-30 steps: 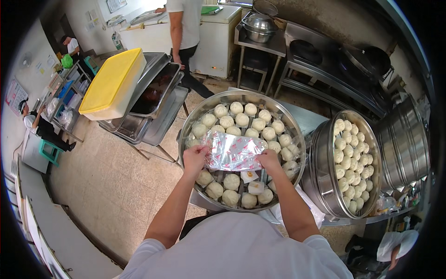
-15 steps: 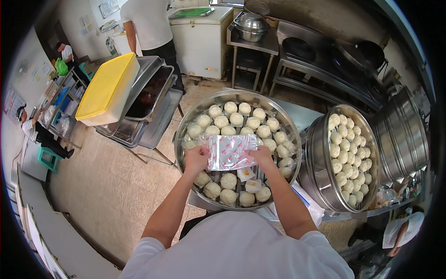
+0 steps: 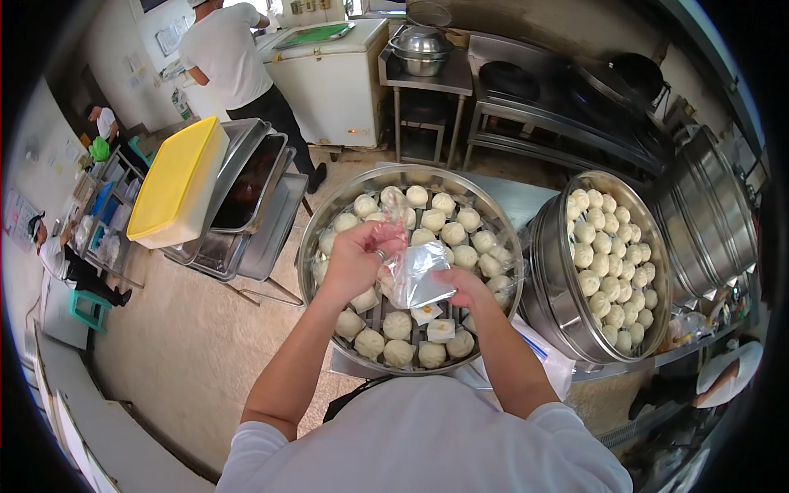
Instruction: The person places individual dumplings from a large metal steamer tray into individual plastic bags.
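Observation:
A shiny plastic bag (image 3: 423, 273) with reddish print is stretched at a slant between my hands. My left hand (image 3: 355, 261) is closed on its gathered upper end. Lower down, my right hand (image 3: 470, 289) pinches the bag's other side. Whether anything lies inside, I cannot tell because of the glare. Beneath both hands stands a round metal steamer tray (image 3: 306, 283) holding many pale pleated buns (image 3: 397, 325), some of them in clear bags. Two small paper squares (image 3: 440, 330) with yellowish spots lie among the front buns.
To the right stands another steamer (image 3: 542, 279) full of buns, with stacked steamer rings (image 3: 707, 222) beyond. A yellow-lidded tub (image 3: 177, 185) rests on metal trays at left. Behind are a white chest freezer (image 3: 329, 90) and a stove (image 3: 542, 107). Other people stand or sit farther off.
The bag, held flat and level before, is now tilted and bunched. My left hand has risen and turned inward; my right hand is slightly lower. The whole view has shifted a little.

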